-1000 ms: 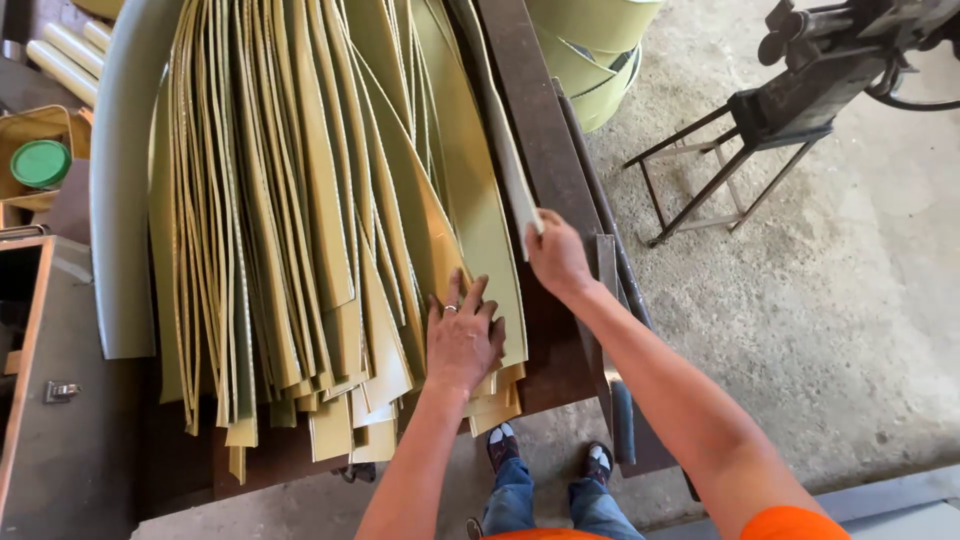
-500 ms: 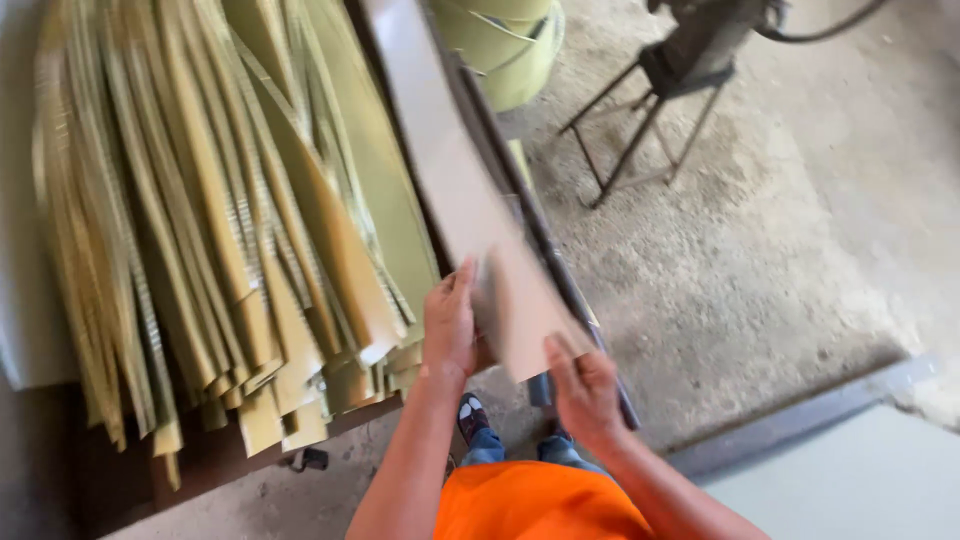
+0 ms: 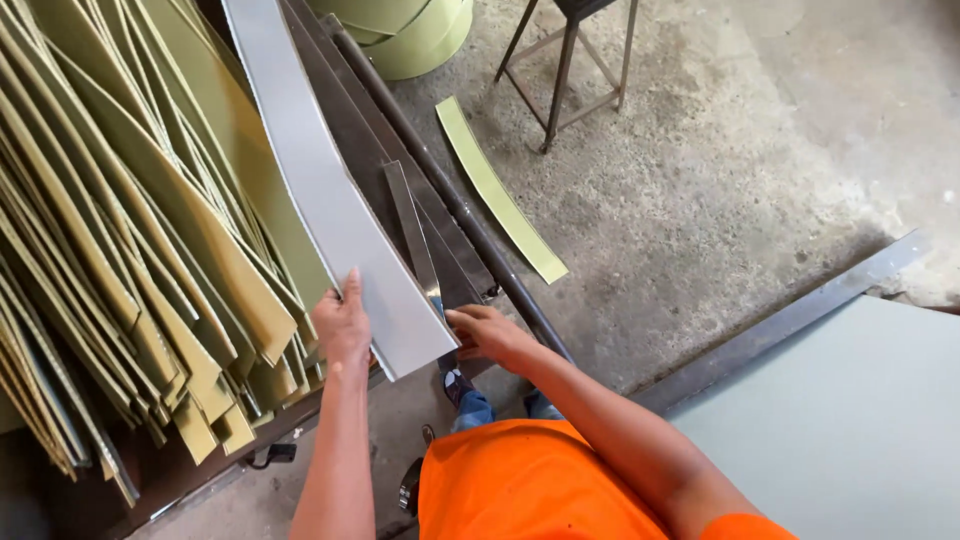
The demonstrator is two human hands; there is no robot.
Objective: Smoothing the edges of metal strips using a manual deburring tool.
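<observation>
A long grey metal strip point(image 3: 330, 200) slants from the top of the view down to my hands. My left hand point(image 3: 342, 325) grips its near left edge, and my right hand point(image 3: 482, 332) holds its near right corner. To the left lies a fanned pile of several olive-yellow strips point(image 3: 130, 250) on a dark workbench point(image 3: 360, 150). The grey strip rests over the right side of that pile.
A single olive strip point(image 3: 500, 190) lies on the concrete floor. A metal stand point(image 3: 570, 70) and a green drum point(image 3: 410, 35) are at the top. A pale grey sheet point(image 3: 850, 420) with a dark steel edge fills the lower right. A dark bar point(image 3: 450, 200) runs along the bench edge.
The grey strip has been lifted off the pile's right side and drawn toward me. My left hand left the olive strips and took its edge; my view swung right.
</observation>
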